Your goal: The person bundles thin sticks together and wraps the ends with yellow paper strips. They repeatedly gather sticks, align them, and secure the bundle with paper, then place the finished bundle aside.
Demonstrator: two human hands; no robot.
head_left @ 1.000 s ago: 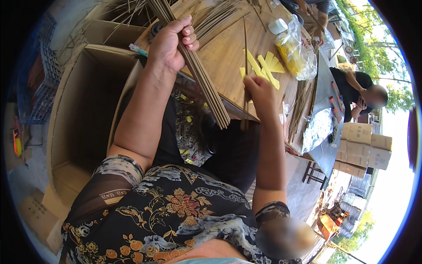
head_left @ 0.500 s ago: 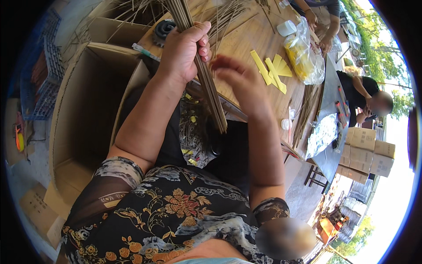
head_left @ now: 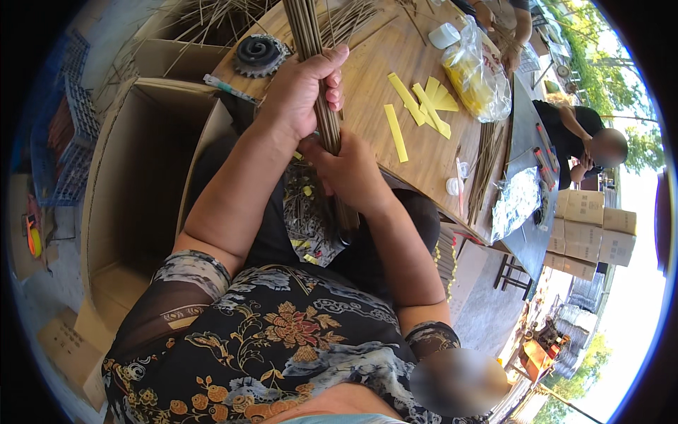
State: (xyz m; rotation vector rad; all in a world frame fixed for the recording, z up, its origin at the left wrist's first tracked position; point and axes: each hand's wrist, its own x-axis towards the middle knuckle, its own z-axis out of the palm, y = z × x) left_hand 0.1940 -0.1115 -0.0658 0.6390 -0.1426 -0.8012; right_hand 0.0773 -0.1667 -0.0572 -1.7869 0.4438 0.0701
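Observation:
A long bundle of thin brown sticks (head_left: 305,32) stands tilted in front of me, its lower end over my lap. My left hand (head_left: 302,92) is wrapped round its middle, thumb up along the sticks. Just below, my right hand (head_left: 346,166) is closed round the lower part of the same bundle. Its fingers are partly hidden behind the sticks. To the right, on the wooden table (head_left: 360,67), lie several flat yellow strips (head_left: 434,106), some fanned out. A single yellow strip (head_left: 397,133) lies apart from them, nearest my right hand.
A deep open cardboard box (head_left: 152,184) stands left of my legs. On the table are a dark spiral coil (head_left: 258,53), a white cup (head_left: 443,35), and a clear bag of yellow material (head_left: 484,74). Loose sticks (head_left: 346,25) lie at the back. Other people work across the table.
My right hand has come down and left from beside the bundle and closed round its lower part. The single yellow strip shows where that hand was. My left hand keeps its grip.

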